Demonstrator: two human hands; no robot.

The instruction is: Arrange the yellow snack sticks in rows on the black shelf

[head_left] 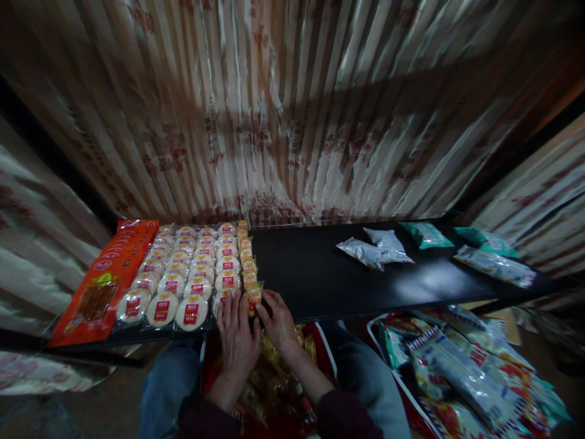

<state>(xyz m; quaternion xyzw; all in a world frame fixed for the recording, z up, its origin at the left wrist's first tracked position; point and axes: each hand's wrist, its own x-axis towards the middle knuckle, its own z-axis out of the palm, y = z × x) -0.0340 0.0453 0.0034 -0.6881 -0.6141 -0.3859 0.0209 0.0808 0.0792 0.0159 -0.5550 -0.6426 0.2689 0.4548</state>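
Observation:
My left hand [240,335] lies palm down at the shelf's front edge, fingers stretched out over the nearest round cracker pack [222,300] of one row. The thumb is close to a small yellow snack packet [254,297]. From the right side, my right hand [278,320] grips this packet with bent fingers and thumb; the fingertips are partly hidden. Behind it a narrow column of similar yellow packets [247,255] runs to the back of the shelf. Beside the column, clear-wrapped round white crackers [192,312] with red labels stand in several rows.
A large orange pouch [104,277] lies at the left end of the black shelf [297,268]. Silver packets [388,245] and green packets [426,235] lie on the right. Below are a red bin [326,353] of yellow packets between my knees and a bin [402,387] of mixed snack bags.

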